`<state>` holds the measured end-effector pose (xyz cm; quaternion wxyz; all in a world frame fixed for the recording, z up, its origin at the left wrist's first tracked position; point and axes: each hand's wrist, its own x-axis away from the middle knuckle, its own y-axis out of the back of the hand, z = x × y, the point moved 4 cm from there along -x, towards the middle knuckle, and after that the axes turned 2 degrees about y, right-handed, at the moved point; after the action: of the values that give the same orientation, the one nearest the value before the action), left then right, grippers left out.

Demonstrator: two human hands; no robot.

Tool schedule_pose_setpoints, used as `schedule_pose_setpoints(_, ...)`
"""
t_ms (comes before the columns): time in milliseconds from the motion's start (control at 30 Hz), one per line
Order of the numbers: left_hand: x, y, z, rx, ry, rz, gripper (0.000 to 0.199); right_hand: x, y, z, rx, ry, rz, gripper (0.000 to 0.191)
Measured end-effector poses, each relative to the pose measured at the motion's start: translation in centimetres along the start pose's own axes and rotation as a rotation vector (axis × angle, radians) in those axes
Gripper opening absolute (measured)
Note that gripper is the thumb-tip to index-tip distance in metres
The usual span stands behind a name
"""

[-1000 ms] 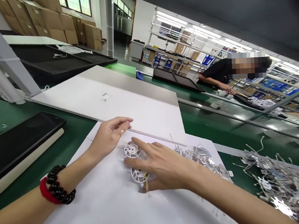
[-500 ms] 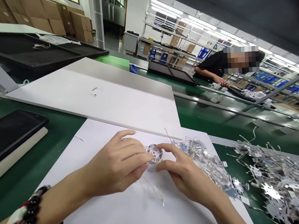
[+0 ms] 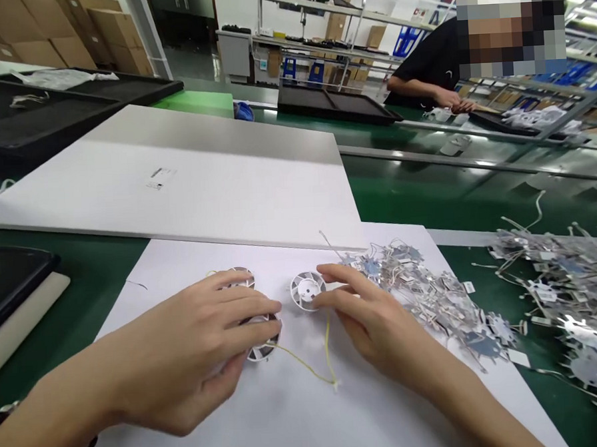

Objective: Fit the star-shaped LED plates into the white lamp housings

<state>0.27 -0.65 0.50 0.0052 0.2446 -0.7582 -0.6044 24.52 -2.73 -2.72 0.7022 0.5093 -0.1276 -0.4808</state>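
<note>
L hand (image 3: 205, 345) now apart fr. wheel (image 3: 306, 288) at R hand (image 3: 376, 313); overlapped it 0.5s ago.

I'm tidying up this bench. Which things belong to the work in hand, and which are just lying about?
In hand, it seems:
two round parts, partly under the left hand
third round part, by the right hand
yellow wires
white sheet beneath

Apparently just lying about:
labelled white board
black-topped object at left
cardboard boxes
silvery pieces at right (untouched, role unclear)
</note>
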Motion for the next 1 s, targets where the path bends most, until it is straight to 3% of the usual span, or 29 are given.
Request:
schedule_pose_setpoints(100, -0.1, -0.6, -0.3, -0.005, 0.035, 0.061, 0.021, -0.1, 1.2, -0.6, -0.052, -0.043, -0.056, 0.047)
schedule_pose_setpoints(167, -0.3, -1.3, -0.4, -0.066, 0.03, 0.062, 0.031, -0.2, 2.1, -0.8, -0.13, -0.12, -0.069, 0.044)
schedule_pose_setpoints(233, -0.5, -2.0, -0.5, -0.12, 0.029, 0.01, 0.045, -0.2, 2.6, -0.8, -0.233, -0.266, -0.051, 0.035)
schedule_pose_setpoints(300, -0.7, -2.5, -0.7, -0.141, 0.023, -0.07, 0.044, -0.1, 2.6, -0.8, -0.299, -0.429, -0.004, 0.024)
schedule_pose_setpoints(433, -1.0, -2.9, -1.5, -0.107, -0.06, -0.164, 0.036, 0.4, 1.5, -0.8, -0.355, -0.634, 0.111, 0.047)
schedule_pose_setpoints(600, -1.7, -2.3, -2.2, -0.086, -0.142, -0.14, 0.033, 0.4, 0.7, -1.1, -0.44, -0.669, 0.179, 0.037)
schedule_pose_setpoints(700, -1.7, -2.1, -2.3, -0.082, -0.13, -0.13, 0.031, 0.3, 0.9, -1.3, -0.463, -0.718, 0.154, 0.026)
schedule_pose_setpoints(800, -1.3, -2.6, -2.5, -0.063, -0.142, -0.115, 0.016, 0.3, 1.2, -1.5, -0.5, -0.755, 0.116, 0.013)
schedule_pose_setpoints(867, -1.0, -3.0, -2.6, -0.053, -0.156, -0.127, 0.012, 0.2, 1.2, -1.5, -0.521, -0.753, 0.125, 0.017)
schedule_pose_setpoints(1000, -1.0, -3.2, -2.6, -0.05, -0.17, -0.143, 0.025, 0.1, 1.1, -1.4, -0.493, -0.736, 0.18, 0.026)
